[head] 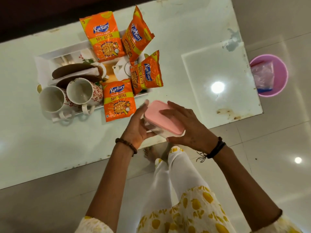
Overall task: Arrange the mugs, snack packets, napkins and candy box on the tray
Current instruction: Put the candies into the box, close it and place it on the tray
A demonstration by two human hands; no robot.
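Observation:
A clear candy box with a pink lid [164,118] is held above the table's near edge. My left hand [137,127] grips its left side and my right hand [190,126] lies over the lid and right end. The white tray [48,56] sits further left on the table. Two white mugs with red flowers [52,100] [82,92] lie tipped at its near left corner. Several orange snack packets rest on the tray, such as one at the back [102,37] and one at the front [118,101]. White napkins [93,70] stand in a brown holder [75,70].
A white teapot [122,69] stands on the tray among the packets. The glass table top [218,73] stretches to the right. A pink bucket [269,75] with a plastic bag sits on the tiled floor beyond the table's right end. My legs and feet are under the near edge.

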